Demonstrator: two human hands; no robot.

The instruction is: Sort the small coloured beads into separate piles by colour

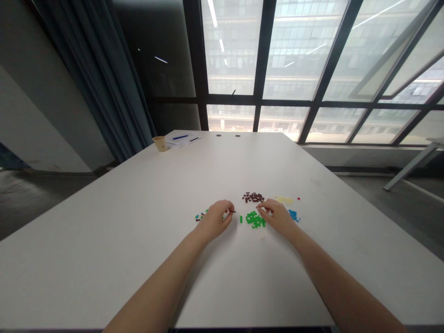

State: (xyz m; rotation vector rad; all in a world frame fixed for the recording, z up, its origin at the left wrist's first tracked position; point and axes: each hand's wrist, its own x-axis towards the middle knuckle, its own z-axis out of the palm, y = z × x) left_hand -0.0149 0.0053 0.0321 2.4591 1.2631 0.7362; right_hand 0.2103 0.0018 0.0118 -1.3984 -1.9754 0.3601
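My left hand [218, 217] pinches a small dark brown toy brick [233, 212] between thumb and fingertips, just above the table. Partly behind this hand lies a mixed group of small bricks [198, 216] in several colours. My right hand [275, 215] is closed in a pinch above the right edge of the green brick pile [254, 219]; what its fingertips hold is too small to make out. A dark brown brick pile [252, 197] lies just beyond the hands. One green brick [241, 219] sits apart between the left hand and the green pile.
Yellow bricks [284, 200] and blue bricks [293, 214] lie around the right hand, with a single red brick [299, 198] farther right. Small clear pieces [262, 238] are nearer me. A paper cup [160, 144] and papers with pens [182, 138] occupy the white table's [222, 171] far left corner.
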